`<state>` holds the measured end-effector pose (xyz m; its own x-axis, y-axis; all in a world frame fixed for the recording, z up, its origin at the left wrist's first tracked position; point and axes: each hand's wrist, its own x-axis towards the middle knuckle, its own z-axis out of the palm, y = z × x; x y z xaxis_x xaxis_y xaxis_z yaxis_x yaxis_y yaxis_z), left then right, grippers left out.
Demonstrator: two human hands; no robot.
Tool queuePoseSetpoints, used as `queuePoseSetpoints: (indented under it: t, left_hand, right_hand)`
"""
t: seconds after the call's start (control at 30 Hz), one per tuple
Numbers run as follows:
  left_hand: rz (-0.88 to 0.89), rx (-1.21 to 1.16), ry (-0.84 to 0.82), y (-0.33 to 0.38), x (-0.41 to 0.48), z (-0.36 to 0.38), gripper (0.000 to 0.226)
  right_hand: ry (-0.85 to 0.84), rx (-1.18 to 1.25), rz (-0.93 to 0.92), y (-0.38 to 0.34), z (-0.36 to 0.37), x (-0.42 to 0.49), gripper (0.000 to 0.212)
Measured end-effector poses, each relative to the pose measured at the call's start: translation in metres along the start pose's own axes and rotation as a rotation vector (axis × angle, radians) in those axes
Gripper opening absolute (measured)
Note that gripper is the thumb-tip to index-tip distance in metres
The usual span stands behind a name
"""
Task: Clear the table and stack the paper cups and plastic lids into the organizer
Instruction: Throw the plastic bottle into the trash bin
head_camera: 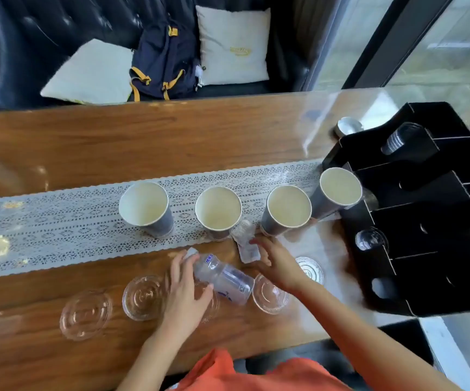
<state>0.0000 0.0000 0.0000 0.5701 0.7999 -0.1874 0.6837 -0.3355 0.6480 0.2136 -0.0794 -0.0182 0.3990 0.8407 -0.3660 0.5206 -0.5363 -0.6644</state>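
While your left hand [183, 289] wraps its fingers around the clear plastic water bottle [222, 276] lying on its side on the brown wooden table [87, 136], your right hand [277, 263] reaches with fingers spread toward a small crumpled clear wrapper [246, 244], apparently touching it.

Head view: four tall paper cups with grey walls and cream insides [218, 211] stand empty in a row on the white lace runner [59, 221]. Likely light, crushable; grip low on the wall. Thin clear plastic lids [85, 314] lie flat near the table edge: slippery, flexible; lift by the rim. The black compartmented organizer [425, 221] at right holds some clear lids and a dark stack; most slots look empty.
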Motion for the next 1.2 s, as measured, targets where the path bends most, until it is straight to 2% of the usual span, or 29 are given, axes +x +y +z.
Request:
queuePoseSetpoints:
  t: [0.1,0.17,0.33,0.5,0.7,0.87,0.93,1.0,1.1,1.2]
  left_hand:
    - [-0.026,0.275,-0.068,0.006,0.009,0.014,0.079]
    - [-0.033,0.343,-0.146,0.005,0.013,0.023,0.087]
    - [-0.052,0.366,-0.185,-0.008,0.017,0.034,0.093]
    - [-0.095,0.410,-0.126,-0.002,0.021,0.045,0.093]
    - [-0.057,0.436,-0.047,0.003,0.022,0.046,0.086]
    - [0.045,0.364,0.075,-0.003,0.015,0.037,0.070]
    - [0.070,0.291,0.123,-0.004,0.011,0.031,0.068]
    - [0.089,0.237,0.150,-0.005,0.008,0.024,0.068]
    - [0.120,0.177,0.189,-0.008,0.006,0.014,0.067]
    - [0.146,-0.032,0.240,0.001,0.004,0.005,0.064]
  right_hand:
    - [-0.106,-0.262,-0.048,0.001,0.010,0.021,0.072]
    - [-0.173,-0.343,-0.068,0.001,0.018,0.031,0.073]
    - [-0.302,-0.488,-0.105,0.006,0.023,0.041,0.072]
    - [-0.275,-0.591,-0.193,0.010,0.021,0.038,0.065]
    - [-0.184,-0.487,-0.325,0.017,0.024,0.026,0.029]
    - [-0.140,-0.454,-0.311,0.024,0.028,0.025,0.029]
    - [-0.123,-0.412,-0.293,0.025,0.028,0.025,0.035]
    - [-0.057,-0.367,-0.260,0.021,0.025,0.021,0.032]
    - [0.057,-0.249,-0.199,0.017,0.027,0.009,0.023]
    - [0.146,-0.056,-0.155,0.013,0.025,-0.003,0.018]
